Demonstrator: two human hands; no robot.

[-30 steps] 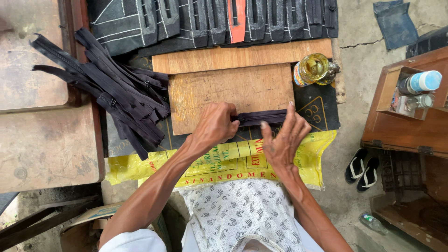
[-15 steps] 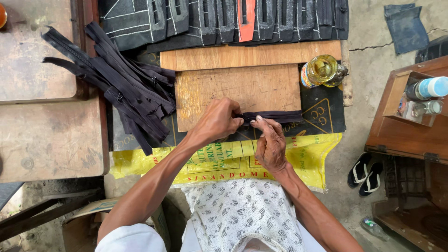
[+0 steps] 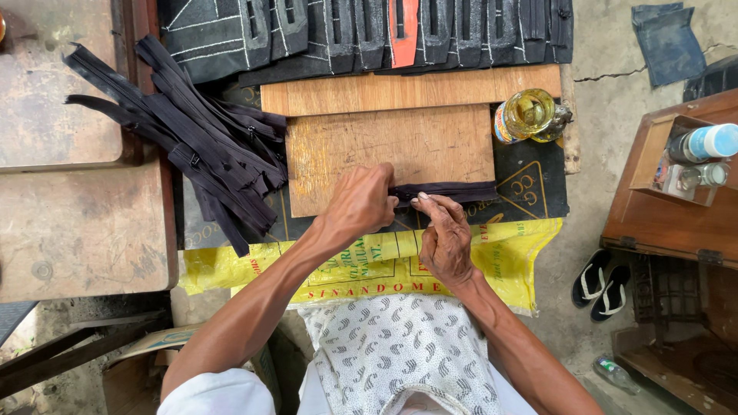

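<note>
A black zipper strip [image 3: 453, 190] lies along the near edge of a wooden board [image 3: 400, 150]. My left hand [image 3: 360, 201] covers and grips its left end. My right hand [image 3: 444, 234] pinches the strip near the middle with fingertips, the rest of the strip running out to the right. A heap of black zippers [image 3: 204, 138] lies to the left of the board.
Black fabric pieces [image 3: 369, 31] with one red piece line the far side. A glass jar of yellow liquid [image 3: 526, 115] stands right of the board. A yellow plastic sack [image 3: 361, 265] covers my lap. A wooden cabinet [image 3: 661, 207] with bottles and slippers [image 3: 601, 284] sit right.
My right hand went from flat with spread fingers on the zipper strip to a fingertip pinch beside my left hand. The left hand stayed on the strip's left end.
</note>
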